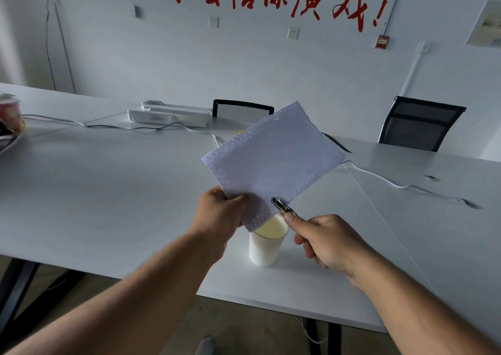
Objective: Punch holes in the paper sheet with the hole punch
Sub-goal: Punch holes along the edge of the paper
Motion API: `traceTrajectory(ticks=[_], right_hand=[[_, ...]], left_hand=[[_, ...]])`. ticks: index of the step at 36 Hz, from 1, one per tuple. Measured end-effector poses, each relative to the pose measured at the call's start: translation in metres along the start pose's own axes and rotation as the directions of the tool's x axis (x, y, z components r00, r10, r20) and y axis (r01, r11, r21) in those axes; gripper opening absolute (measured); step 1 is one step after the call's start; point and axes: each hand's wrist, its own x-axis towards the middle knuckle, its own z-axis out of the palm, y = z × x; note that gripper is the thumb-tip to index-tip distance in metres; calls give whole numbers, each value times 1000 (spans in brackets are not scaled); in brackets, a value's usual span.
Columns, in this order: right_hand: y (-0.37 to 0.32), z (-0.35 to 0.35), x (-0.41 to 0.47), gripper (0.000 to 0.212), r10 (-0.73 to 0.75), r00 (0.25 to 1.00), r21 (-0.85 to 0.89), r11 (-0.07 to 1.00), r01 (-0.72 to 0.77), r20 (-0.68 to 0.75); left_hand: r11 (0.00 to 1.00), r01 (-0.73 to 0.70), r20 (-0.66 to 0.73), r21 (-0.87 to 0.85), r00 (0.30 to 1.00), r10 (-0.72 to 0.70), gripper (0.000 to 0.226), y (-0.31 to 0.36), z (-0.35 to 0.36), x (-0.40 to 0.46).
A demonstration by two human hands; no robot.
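A white paper sheet (273, 159), with rows of small holes along its edges, hangs in the air above the table. My left hand (219, 213) pinches its lower left corner. My right hand (325, 240) grips a small metal hole punch (283, 207). The punch's jaws sit over the sheet's lower edge, just right of my left hand. Directly beneath the punch stands a white paper cup (265, 246), its mouth partly hidden by the paper's corner.
The white table (108, 192) carries a white cable (393, 182), a white power strip box (168, 116) at the back and a red cup (10, 116) at the far left. Two black chairs (420, 124) stand behind it. The table's front edge lies close below the cup.
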Motion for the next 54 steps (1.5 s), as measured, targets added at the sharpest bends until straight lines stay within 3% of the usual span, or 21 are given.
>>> traceTrajectory(ticks=[5,18,28,54], right_hand=[[0,1,1,67,5,1000,3,1000,-5,-12],[-1,-1,-1,59,-7,1000,-105,994,4,-25],[-3,-3,-3,65,116,990,105,987,-125,81],[-1,5,-4,56,48,997,61,997,-52,56]], left_hand=[[1000,4,-3,2,1000,-4,15,0,0,-1],[996,11,70,-87,998,-5,20,5,0,-6],[997,-29,12,-75,999,30,23,2,1,-7],[998,-37,11,-58,999,37,20,-1,-1,-7]])
